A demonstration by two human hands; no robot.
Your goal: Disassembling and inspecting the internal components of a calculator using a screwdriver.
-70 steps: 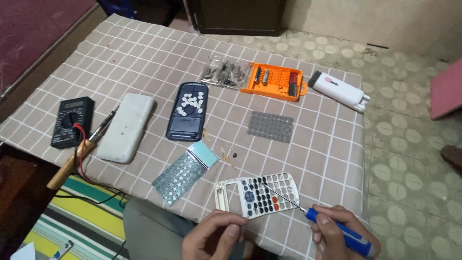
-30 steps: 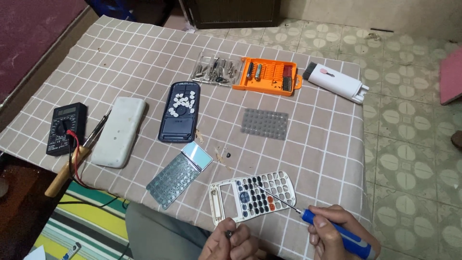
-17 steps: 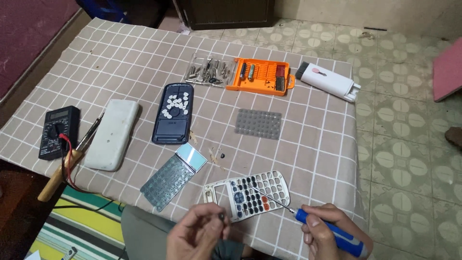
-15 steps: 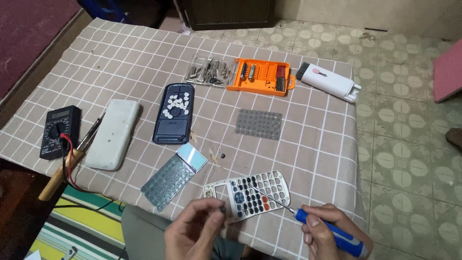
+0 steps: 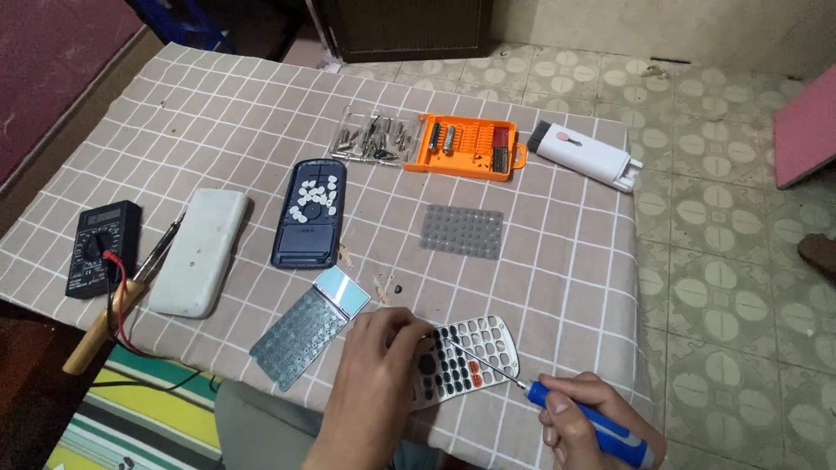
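Head view, orange case (image 5: 468, 148) holding bits, left hand (image 5: 376, 374) fingers clamped on calculator (image 5: 461, 359), right hand (image 5: 582, 426) gripping screwdriver (image 5: 557, 411).

Checked-cloth worktop (image 5: 566, 261) carrying multimeter (image 5: 103, 248), white case (image 5: 198, 251), dark shell (image 5: 309, 213), grey keypad mat (image 5: 461, 231), orange bit tray (image 5: 466, 146), loose bits (image 5: 374, 139), possibly a circuit board (image 5: 305, 335).

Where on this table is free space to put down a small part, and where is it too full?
Free: the far left corner of the checked cloth, beyond the multimeter and white cover; also the strip right of the grey key mat, below the white brush tool. Crowded: around the calculator front, where the left hand and the screwdriver in the right hand work.
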